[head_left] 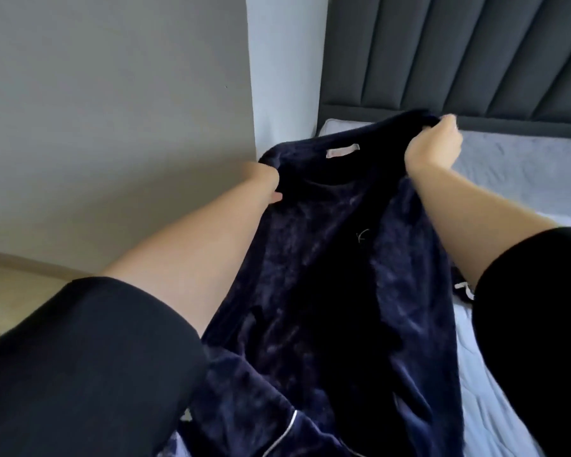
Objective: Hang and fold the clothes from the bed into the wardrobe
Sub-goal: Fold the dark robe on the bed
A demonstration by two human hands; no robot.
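Note:
A dark navy velvet garment [314, 265] with thin white piping hangs stretched between my two hands above the bed [515, 173]. A pale label shows at its collar. My left hand [267, 186] grips the left shoulder, most of the hand hidden behind the fabric. My right hand [434, 143] is clenched round the right shoulder, held higher and farther out. The lower part of the garment trails down toward me over the bed edge.
A grey padded headboard [459, 51] stands behind the bed. A grey wall [112, 110] fills the left, with wooden floor [14, 285] below it. Another dark piece with white trim [463, 288] lies on the light bedsheet by my right arm.

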